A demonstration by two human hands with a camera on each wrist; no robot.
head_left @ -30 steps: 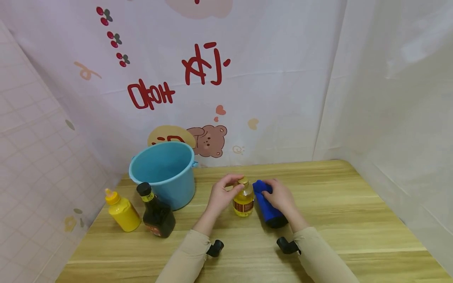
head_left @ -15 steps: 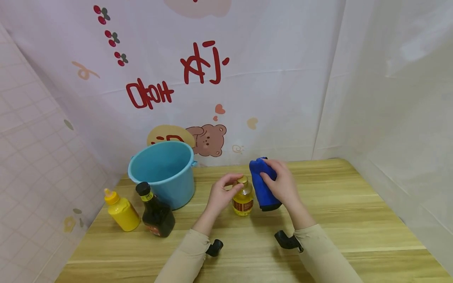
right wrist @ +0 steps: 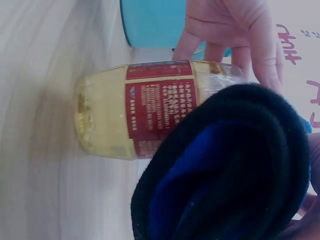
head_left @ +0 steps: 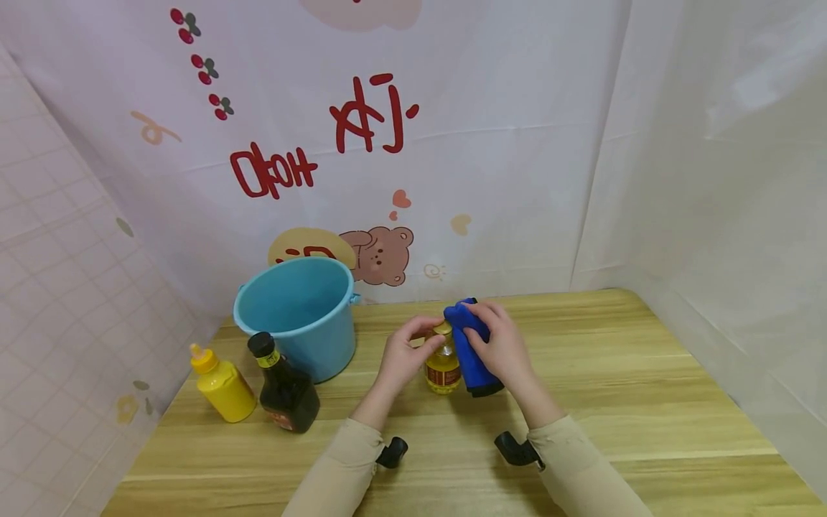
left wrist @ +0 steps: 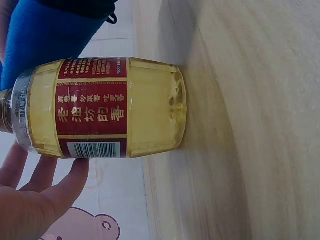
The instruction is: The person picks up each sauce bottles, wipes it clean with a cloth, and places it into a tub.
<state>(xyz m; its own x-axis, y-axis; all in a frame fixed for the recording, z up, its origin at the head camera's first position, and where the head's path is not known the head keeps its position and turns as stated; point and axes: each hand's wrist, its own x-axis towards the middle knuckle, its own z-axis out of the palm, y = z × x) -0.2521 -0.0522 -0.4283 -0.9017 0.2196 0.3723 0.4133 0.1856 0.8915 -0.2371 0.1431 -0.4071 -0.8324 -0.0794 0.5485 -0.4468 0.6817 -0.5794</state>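
A small bottle of golden oil (head_left: 442,376) with a red label stands upright on the table. My left hand (head_left: 399,357) pinches it at the gold cap, thumb and fingers on either side. In the left wrist view the fingers of this hand (left wrist: 65,187) lie along the bottle's side. My right hand (head_left: 505,350) grips a rolled blue cloth (head_left: 474,362) with a black edge, held against the bottle's right shoulder. The right wrist view looks into the open end of the roll (right wrist: 220,130), which covers the bottle's upper part there.
Left of the hands stands a light blue bucket (head_left: 342,341). In front of it are a dark sauce bottle (head_left: 291,398) with a black cap and a yellow squeeze bottle (head_left: 227,391). A printed curtain (head_left: 510,179) hangs behind the wooden table (head_left: 646,402).
The right hand has lifted the blue cloth off the table and brought it left, up to the oil bottle. My left hand has stayed at the cap.
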